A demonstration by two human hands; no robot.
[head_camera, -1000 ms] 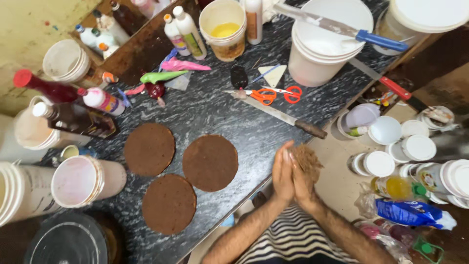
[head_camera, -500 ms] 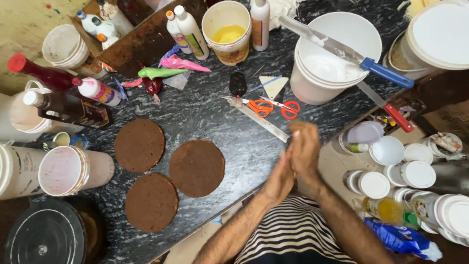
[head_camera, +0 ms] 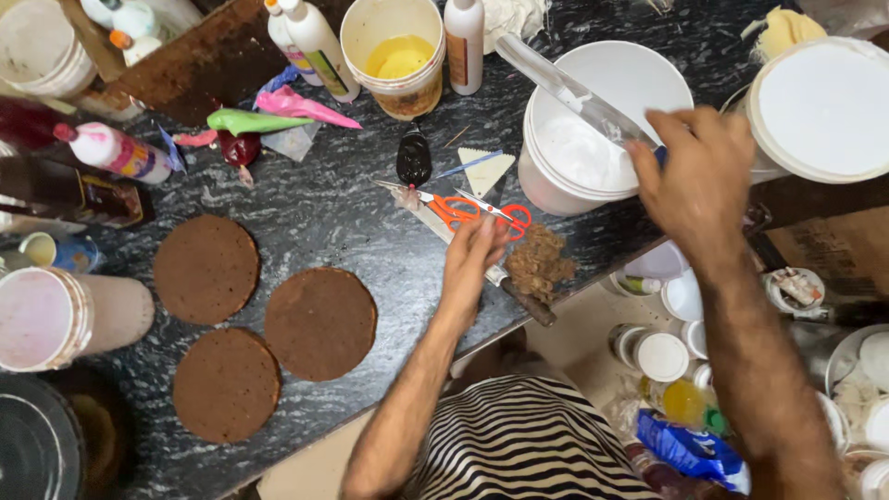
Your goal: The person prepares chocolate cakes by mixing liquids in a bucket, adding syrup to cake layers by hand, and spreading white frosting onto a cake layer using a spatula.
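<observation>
My right hand is closed around the handle end of a long metal spatula that lies across a white bucket of white cream. My left hand rests flat, fingers apart, on the dark stone counter, touching the blade of a long knife just below orange scissors. A small pile of brown crumbs lies right of that hand. Three round brown cake layers lie on the counter to the left.
A tub of yellow liquid, squeeze bottles, green and pink piping bags and a black piping bag crowd the back. A lidded white bucket stands far right. Cups and small white containers sit below the counter edge.
My palms were pressed together over the counter edge. They have parted: the right reached up to the spatula on the bucket, the left dropped onto the counter by the scissors.
</observation>
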